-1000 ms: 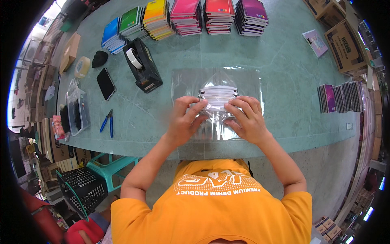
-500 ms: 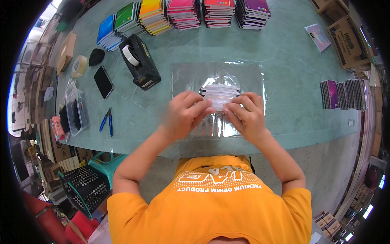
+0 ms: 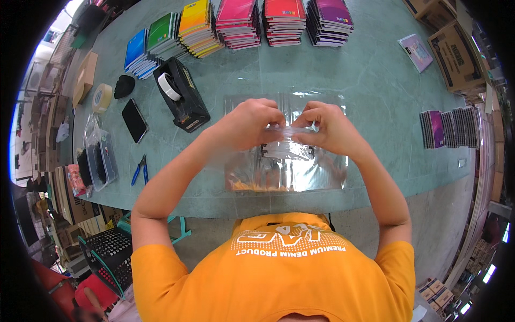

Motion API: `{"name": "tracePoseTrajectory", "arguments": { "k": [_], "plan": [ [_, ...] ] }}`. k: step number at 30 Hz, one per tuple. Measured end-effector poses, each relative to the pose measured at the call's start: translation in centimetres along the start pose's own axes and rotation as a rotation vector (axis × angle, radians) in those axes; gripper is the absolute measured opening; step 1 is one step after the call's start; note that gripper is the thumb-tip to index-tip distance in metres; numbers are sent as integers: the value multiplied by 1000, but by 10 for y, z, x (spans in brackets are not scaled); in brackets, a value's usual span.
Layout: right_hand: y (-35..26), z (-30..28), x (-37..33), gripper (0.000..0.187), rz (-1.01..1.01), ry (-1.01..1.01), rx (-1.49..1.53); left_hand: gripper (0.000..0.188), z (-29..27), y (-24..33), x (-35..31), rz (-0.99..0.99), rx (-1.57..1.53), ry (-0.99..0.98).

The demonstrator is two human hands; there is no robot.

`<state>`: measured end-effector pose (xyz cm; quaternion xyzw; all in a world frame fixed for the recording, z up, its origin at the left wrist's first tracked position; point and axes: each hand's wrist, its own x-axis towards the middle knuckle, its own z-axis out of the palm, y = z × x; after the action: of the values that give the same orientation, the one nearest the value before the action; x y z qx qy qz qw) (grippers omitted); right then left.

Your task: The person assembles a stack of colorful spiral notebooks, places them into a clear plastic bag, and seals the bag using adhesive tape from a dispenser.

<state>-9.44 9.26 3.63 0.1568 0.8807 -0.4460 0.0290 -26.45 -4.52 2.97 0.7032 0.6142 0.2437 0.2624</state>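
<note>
A clear plastic sheet (image 3: pixel 327 174) lies on the green table in front of me. On its middle stands a small stack of notebooks (image 3: pixel 287 152), white page edges toward me and dark binding at the ends. My left hand (image 3: pixel 251 124) and my right hand (image 3: pixel 331 127) meet over the far side of the stack. Both pinch a fold of the clear film, drawn across the top of the notebooks. The fingertips are partly hidden by glare and by the film.
Left of the sheet are a black tape dispenser (image 3: pixel 182 96), a phone (image 3: pixel 135 121), blue pliers (image 3: pixel 140 169), a tape roll (image 3: pixel 102 98) and a plastic bin (image 3: pixel 102 161). Coloured notebook stacks (image 3: pixel 238 24) line the far side. More notebooks (image 3: pixel 450 127) and a carton (image 3: pixel 456 56) stand right.
Both hands have moved from the near side of the notebook stack to its far side. They now pull film over the top. The view has shifted slightly.
</note>
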Motion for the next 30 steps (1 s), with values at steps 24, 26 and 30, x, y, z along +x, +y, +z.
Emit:
{"name": "tracePoseTrajectory", "arguments": {
  "k": [24, 26, 30],
  "plan": [
    [19, 88, -72, 37, -430, 513, -611, 29, 22, -94, -123, -660, 82, 1296],
    [18, 92, -68, 38, -449, 520, -612, 31, 17, -138, -139, -892, -211, 1334],
    [17, 92, -70, 41, -430, 528, -605, 33, 2, -128, -109, -920, -205, 1284]
  ]
}}
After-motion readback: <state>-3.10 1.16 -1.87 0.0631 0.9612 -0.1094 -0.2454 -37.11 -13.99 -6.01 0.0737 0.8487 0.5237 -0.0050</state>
